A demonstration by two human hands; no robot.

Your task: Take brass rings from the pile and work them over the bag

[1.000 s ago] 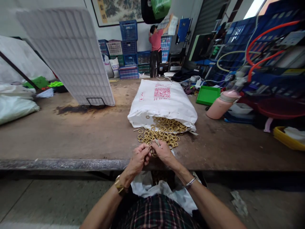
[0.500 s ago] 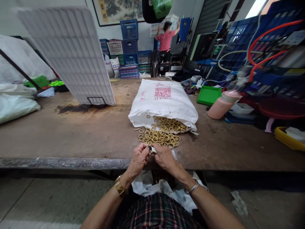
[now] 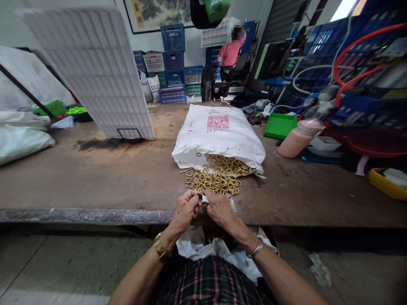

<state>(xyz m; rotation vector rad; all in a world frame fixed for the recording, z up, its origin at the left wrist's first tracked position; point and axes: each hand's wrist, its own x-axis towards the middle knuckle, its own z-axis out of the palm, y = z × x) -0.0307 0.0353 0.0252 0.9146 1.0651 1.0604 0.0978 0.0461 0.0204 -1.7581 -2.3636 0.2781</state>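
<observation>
My left hand [image 3: 186, 206] and my right hand [image 3: 220, 208] meet at the table's front edge, fingers closed. Between their fingertips is a small strip [image 3: 204, 198], dark at its left end and pale at its right; both hands pinch it. What else may be between the fingers is too small to tell. Just beyond my fingers lies a pile of brass-coloured rings [image 3: 213, 181], spilling from the open mouth of a white sack [image 3: 197, 131] with red print. More rings show inside the sack.
A white ribbed panel [image 3: 95, 63] stands at the left of the brown table [image 3: 95, 182]. To the right are a green tray [image 3: 280, 126], a pink bottle [image 3: 294, 140] and a yellow tray [image 3: 386, 185]. A person in pink [image 3: 229, 53] is by crates at the back.
The person at the back has moved right and lowered an arm from the white crate. My hands have stayed at nearly the same spot, still pinching the strip.
</observation>
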